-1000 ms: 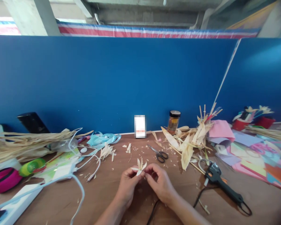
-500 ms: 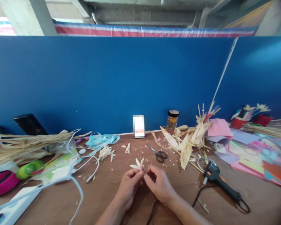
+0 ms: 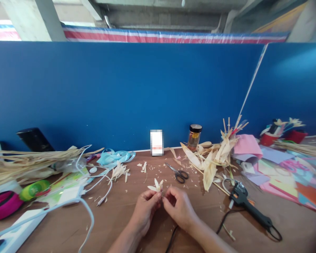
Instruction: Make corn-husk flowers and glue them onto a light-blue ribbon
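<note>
Low over the middle of the brown table, a small pale flower of dried husk petals (image 3: 156, 186) points up and away from me. My left hand (image 3: 146, 207) is closed, pinching the flower's base between thumb and fingers. Right beside it, my right hand (image 3: 179, 207) is also closed, its fingertips pressed together at the flower's base. Whatever sits between the right fingertips is too small to make out. Beyond my hands lie black-handled scissors (image 3: 179, 174). A black hot glue gun (image 3: 249, 207) rests to the right of my right hand.
Dried corn husks (image 3: 209, 165) and a lidded jar (image 3: 194, 137) are at the back right, with coloured paper (image 3: 274, 175) farther right. Cut husk strips (image 3: 119, 172), blue ribbon (image 3: 116, 157), white cables (image 3: 88, 211) and a power strip (image 3: 23, 228) occupy the left. A blue partition (image 3: 137, 88) stands behind.
Both hands stay together at the flower's base. The flower's petals have turned slightly; the view has shifted a little. Everything on the table lies as before.
</note>
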Tool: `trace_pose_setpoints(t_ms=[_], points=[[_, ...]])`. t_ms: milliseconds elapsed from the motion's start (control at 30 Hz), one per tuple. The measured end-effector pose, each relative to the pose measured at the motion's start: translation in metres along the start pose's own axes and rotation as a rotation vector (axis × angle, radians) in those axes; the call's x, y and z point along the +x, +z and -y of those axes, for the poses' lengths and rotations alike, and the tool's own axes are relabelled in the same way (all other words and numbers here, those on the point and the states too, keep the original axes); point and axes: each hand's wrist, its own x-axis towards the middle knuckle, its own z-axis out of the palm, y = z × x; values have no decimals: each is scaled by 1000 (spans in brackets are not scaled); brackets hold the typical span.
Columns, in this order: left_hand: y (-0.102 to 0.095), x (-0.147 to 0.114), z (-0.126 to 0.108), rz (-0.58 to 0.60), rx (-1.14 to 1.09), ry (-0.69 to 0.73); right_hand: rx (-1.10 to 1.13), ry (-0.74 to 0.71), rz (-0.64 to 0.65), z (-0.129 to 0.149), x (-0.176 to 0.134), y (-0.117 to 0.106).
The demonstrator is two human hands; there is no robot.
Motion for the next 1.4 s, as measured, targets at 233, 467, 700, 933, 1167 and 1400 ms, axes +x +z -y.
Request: trace_pose_setpoints(t_ms=[233, 467, 700, 933, 1167, 1400], points=[[-2, 1, 1, 10, 26, 31, -34, -43, -19, 4, -1, -3], [-2, 2, 0, -35, -17, 35, 27, -44, 15, 4, 1, -3], [-1, 2, -1, -91, 6, 64, 59, -14, 13, -2, 1, 1], [0, 2, -2, -115, 107, 130, 34, 20, 2, -5, 1, 1], [2, 2, -4, -79, 104, 140, 38, 26, 2, -5, 0, -1], [0, 3, -7, -108, -18, 91, -10, -101, 21, 4, 2, -7]])
